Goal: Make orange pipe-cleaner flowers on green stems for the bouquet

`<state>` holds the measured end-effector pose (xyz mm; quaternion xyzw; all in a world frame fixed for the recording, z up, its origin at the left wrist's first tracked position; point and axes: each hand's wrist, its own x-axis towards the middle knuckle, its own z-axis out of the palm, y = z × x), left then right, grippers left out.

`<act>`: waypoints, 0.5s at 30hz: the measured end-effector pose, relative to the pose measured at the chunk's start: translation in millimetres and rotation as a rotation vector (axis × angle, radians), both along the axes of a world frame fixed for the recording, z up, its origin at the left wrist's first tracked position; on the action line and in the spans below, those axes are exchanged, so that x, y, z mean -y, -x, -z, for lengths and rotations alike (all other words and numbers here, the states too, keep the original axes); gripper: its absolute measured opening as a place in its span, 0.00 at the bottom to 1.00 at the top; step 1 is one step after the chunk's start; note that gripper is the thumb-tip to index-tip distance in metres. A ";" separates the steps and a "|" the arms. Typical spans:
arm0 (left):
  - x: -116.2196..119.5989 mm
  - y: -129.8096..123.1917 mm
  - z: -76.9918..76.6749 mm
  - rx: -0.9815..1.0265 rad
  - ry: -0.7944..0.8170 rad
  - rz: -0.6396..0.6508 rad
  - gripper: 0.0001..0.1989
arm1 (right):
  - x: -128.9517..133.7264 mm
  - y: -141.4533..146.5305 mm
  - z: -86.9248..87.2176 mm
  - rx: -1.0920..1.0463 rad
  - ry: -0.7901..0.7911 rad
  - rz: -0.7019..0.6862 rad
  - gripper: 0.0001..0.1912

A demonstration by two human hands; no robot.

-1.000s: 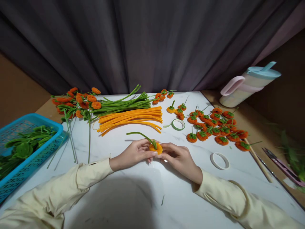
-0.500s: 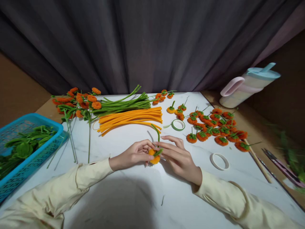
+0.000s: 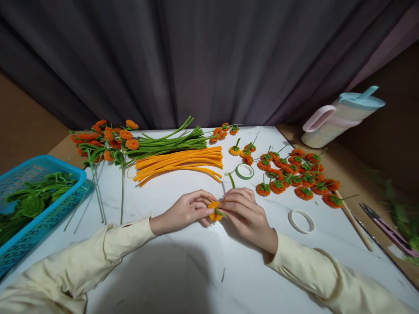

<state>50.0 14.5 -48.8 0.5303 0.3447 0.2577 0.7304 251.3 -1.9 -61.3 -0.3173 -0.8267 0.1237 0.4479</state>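
Note:
My left hand [image 3: 188, 211] pinches a small yellow-orange pipe-cleaner flower [image 3: 214, 210] between thumb and fingers, just above the white tabletop. From the right, my right hand [image 3: 246, 213] is closed on the green pipe cleaner [image 3: 232, 180] at the flower's base. One end of that green strip shows beyond my knuckles, and a short green bit points out below my fingertips. The exact grip point is hidden by the fingers. Beyond my hands lie a bundle of yellow-orange pipe cleaners [image 3: 180, 165] and a bundle of green pipe cleaners [image 3: 176, 143].
A roll of green tape [image 3: 245, 172] and a white ring [image 3: 301, 221] lie to the right, near many orange flower heads [image 3: 304, 192]. Pliers [image 3: 389, 229] and a lidded cup [image 3: 337, 122] are farther right. A blue basket [image 3: 42, 161] of green leaves stands left, near stemmed orange flowers [image 3: 126, 135].
My right hand's spread fingers have closed in on the green pipe cleaner. The flower has turned, and the strip's upright end has swung right and down behind my right hand.

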 end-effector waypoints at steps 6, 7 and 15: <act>-0.8 1.3 1.2 0.006 0.014 -0.003 0.19 | 0.1 1.4 1.2 -0.004 0.019 0.018 0.07; -0.8 1.3 1.9 0.018 0.005 0.011 0.19 | 0.2 1.5 0.5 -0.010 0.016 0.021 0.07; 1.5 -3.6 6.7 0.003 0.017 -0.017 0.20 | 2.5 2.5 -2.6 -0.013 0.013 0.009 0.07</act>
